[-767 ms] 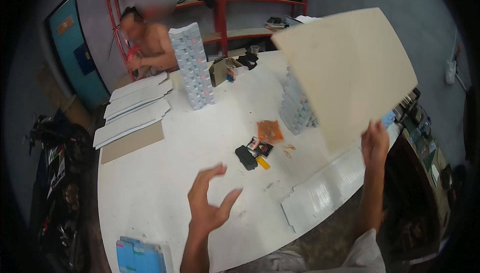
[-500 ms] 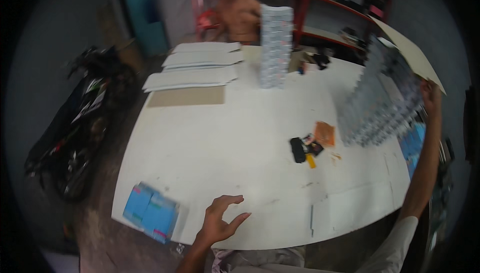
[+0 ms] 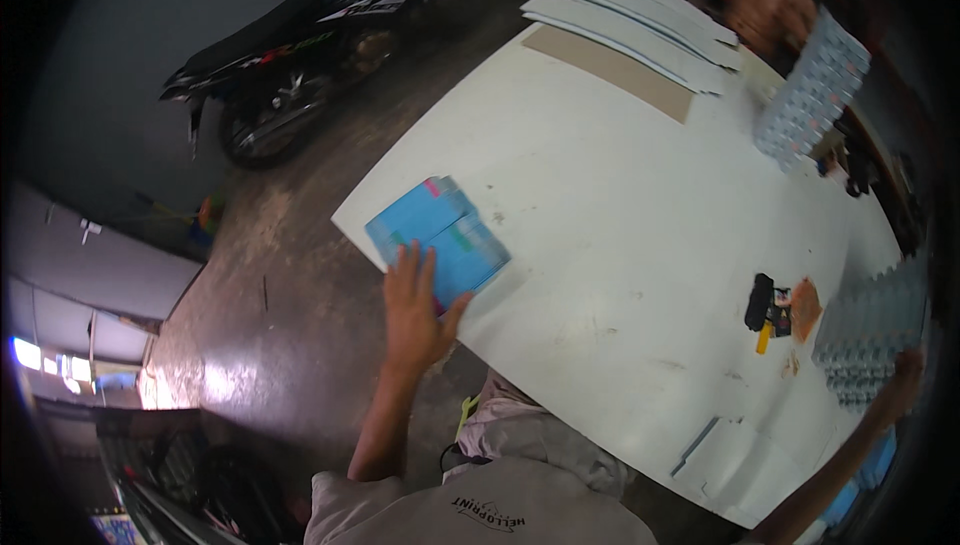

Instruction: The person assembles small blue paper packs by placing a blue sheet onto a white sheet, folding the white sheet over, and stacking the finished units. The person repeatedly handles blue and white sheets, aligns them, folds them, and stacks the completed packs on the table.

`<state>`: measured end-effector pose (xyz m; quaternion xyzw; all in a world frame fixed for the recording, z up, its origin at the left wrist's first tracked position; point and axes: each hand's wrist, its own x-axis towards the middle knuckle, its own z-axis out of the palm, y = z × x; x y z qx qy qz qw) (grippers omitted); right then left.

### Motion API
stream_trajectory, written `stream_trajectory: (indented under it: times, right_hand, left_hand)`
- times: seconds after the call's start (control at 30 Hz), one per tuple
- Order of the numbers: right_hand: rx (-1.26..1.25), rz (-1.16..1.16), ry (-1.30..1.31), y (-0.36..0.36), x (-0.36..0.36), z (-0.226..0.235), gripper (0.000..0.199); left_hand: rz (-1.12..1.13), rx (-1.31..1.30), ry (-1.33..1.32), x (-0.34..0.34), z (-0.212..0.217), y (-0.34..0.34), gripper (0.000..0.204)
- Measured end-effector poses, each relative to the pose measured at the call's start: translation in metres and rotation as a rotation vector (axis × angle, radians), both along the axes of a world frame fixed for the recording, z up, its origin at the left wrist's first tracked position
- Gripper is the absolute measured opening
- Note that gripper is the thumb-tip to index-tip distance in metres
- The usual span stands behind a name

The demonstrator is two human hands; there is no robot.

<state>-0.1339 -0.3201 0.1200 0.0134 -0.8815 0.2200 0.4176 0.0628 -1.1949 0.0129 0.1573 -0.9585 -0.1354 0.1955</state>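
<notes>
Head view — white table (image 3: 620, 215), dark concrete floor (image 3: 290, 275), parked motorcycle (image 3: 300, 55).

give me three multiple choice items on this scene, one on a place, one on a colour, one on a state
1. Where does the blue packet lie?
A. at the table's corner near the left hand
B. on the floor by the motorcycle
C. on the grey sheets at the far end

2. What colour is the table top?
A. red
B. white
C. black

3. How is the left hand?
A. closed in a fist in the air
B. gripping the orange knife
C. open, fingers spread, resting on the blue packet

Answers:
1 A, the packet sits at the near corner under that hand.
2 B, the bare top shows white.
3 C, the spread fingers lie over the packet's edge.
</notes>
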Motion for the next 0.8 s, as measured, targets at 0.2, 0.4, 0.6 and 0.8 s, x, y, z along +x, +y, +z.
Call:
stream_trajectory:
  times: [0.2, 0.4, 0.6, 0.8]
  right_hand:
    - [-0.505, 0.696, -0.329, -0.346, 0.036, -0.082, 0.029]
    - [-0.275, 0.948, -0.693, -0.495, 0.051, -0.106, 0.025]
    - [-0.374, 1.077, -1.254, -0.563, 0.085, -0.103, 0.023]
    - [-0.153, 0.909, -1.288, -0.621, 0.074, -0.097, 0.058]
  left_hand:
    - [-0.026, 0.014, -0.074, -0.006, -0.042, 0.009, 0.093]
    - [-0.123, 0.045, -0.115, 0.003, -0.014, 0.039, 0.096]
    - [-0.116, 0.496, 0.057, -0.004, -0.013, 0.014, 0.077]
    - [-0.103, 0.85, -0.126, 0.021, 0.0, 0.058, 0.064]
